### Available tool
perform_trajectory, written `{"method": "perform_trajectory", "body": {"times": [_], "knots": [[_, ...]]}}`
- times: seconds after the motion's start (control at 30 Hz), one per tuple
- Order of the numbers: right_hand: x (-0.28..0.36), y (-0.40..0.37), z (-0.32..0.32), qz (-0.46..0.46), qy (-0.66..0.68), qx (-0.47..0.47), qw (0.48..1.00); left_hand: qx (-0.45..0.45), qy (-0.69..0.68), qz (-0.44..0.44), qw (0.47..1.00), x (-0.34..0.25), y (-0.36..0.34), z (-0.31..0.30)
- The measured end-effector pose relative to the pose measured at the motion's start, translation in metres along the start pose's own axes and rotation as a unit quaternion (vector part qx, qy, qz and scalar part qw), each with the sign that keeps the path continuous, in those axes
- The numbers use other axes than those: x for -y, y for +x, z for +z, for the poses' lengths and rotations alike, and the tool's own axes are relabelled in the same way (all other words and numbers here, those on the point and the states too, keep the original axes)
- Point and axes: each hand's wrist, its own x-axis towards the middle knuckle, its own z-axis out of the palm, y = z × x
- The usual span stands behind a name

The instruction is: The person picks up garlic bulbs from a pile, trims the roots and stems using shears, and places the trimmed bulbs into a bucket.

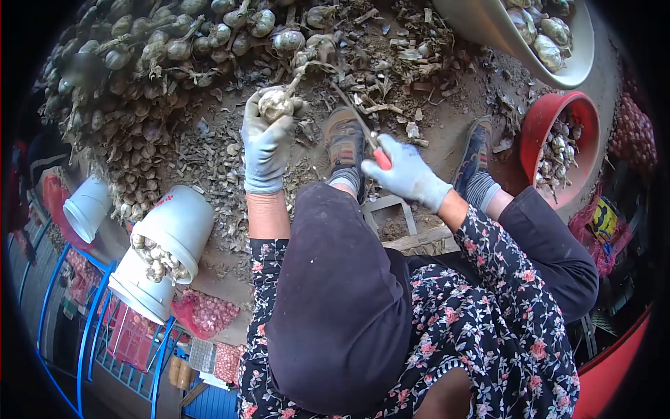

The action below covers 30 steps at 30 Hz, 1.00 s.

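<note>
A garlic bulb (276, 105) with its dried stem pointing up is held in my gloved left hand (266, 140), fingers wrapped round it. My gloved right hand (408, 172) grips the red handle of a pair of shears (382, 158), whose long metal part reaches up and left toward the stem. Whether the tool touches the stem is not clear. Just above my left hand lies the edge of a large heap of garlic (174, 49) with stems.
Trimmed stems and husks (377, 77) litter the ground around my shoes. At the upper right are a pale tub (481, 21) and a red basin (532, 133), both holding garlic. White buckets (183, 216) and a blue metal rack (91, 328) stand at the left.
</note>
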Motion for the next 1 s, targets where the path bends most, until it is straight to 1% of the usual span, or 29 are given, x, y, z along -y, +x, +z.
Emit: {"method": "perform_trajectory", "body": {"times": [0.03,0.1,0.13,0.2,0.23,0.27,0.3,0.33,0.37,0.43,0.5,0.53,0.57,0.6,0.63,0.67,0.7,0.77,0.83,0.87,0.9,0.97,1.0], "knots": [[0.002,-0.007,0.001,-0.004,0.031,0.019,0.999,0.002,-0.001,0.001,1.0,0.001,-0.002,0.0],[-0.004,-0.002,0.01,-0.082,0.12,0.05,0.988,-0.001,-0.101,-0.029,0.994,0.002,-0.005,0.002],[-0.003,0.002,0.01,-0.082,0.12,0.048,0.988,0.048,-0.126,-0.045,0.99,0.001,-0.005,0.002],[0.003,0.012,0.009,-0.094,0.212,0.128,0.964,0.037,-0.133,-0.056,0.989,-0.001,-0.011,0.01],[0.005,0.017,0.01,-0.094,0.212,0.127,0.964,0.025,-0.14,-0.066,0.988,-0.002,-0.013,0.014],[0.006,0.021,0.009,-0.108,0.198,0.133,0.965,-0.006,-0.079,-0.089,0.993,0.003,-0.012,0.003],[0.012,0.024,0.006,-0.122,0.183,0.139,0.966,-0.012,-0.057,-0.075,0.996,0.006,-0.013,0.004],[0.021,0.022,-0.002,-0.092,0.178,0.135,0.97,-0.027,-0.042,-0.083,0.995,0.007,-0.013,0.004],[0.021,0.021,-0.002,-0.093,0.177,0.133,0.971,-0.042,-0.026,-0.091,0.995,0.007,-0.013,0.003],[0.016,0.022,-0.001,-0.102,0.159,0.113,0.976,-0.053,-0.018,-0.102,0.993,0.008,-0.011,0.014],[0.008,0.019,0.002,-0.108,0.179,0.099,0.973,-0.065,-0.009,-0.112,0.992,0.006,-0.008,0.018],[0.004,0.013,0.001,-0.032,0.27,0.121,0.955,-0.067,0.022,-0.165,0.984,0.002,-0.005,0.015],[-0.002,0.008,0.0,0.043,0.356,0.141,0.923,-0.068,0.054,-0.216,0.973,-0.001,-0.001,0.014],[-0.016,0.006,0.006,0.042,0.362,0.113,0.924,-0.068,0.193,-0.266,0.942,-0.015,-0.002,0.025],[-0.023,-0.002,0.003,0.106,0.391,0.116,0.907,-0.105,0.375,-0.261,0.884,-0.019,-0.002,0.035],[-0.038,-0.002,0.006,0.116,0.408,0.11,0.899,-0.054,0.521,-0.161,0.836,-0.022,0.002,0.047],[-0.053,-0.003,0.012,0.127,0.424,0.105,0.891,-0.004,0.649,-0.057,0.759,-0.028,0.006,0.063],[-0.064,-0.01,0.009,0.114,0.425,0.086,0.894,0.072,0.605,0.016,0.793,-0.046,0.027,0.129],[-0.066,-0.012,0.004,0.106,0.426,0.067,0.896,0.159,0.46,0.051,0.872,-0.048,0.055,0.193],[-0.067,-0.013,0.002,0.1,0.426,0.056,0.898,0.217,0.368,0.049,0.903,-0.047,0.067,0.224],[-0.068,-0.014,0.0,0.096,0.426,0.045,0.899,0.273,0.27,0.046,0.922,-0.048,0.077,0.245],[-0.063,-0.017,-0.009,0.084,0.412,0.035,0.907,0.267,0.211,-0.082,0.937,-0.055,0.09,0.259],[-0.063,-0.017,-0.011,0.089,0.436,0.037,0.895,0.231,0.203,-0.011,0.952,-0.032,0.102,0.236]]}}
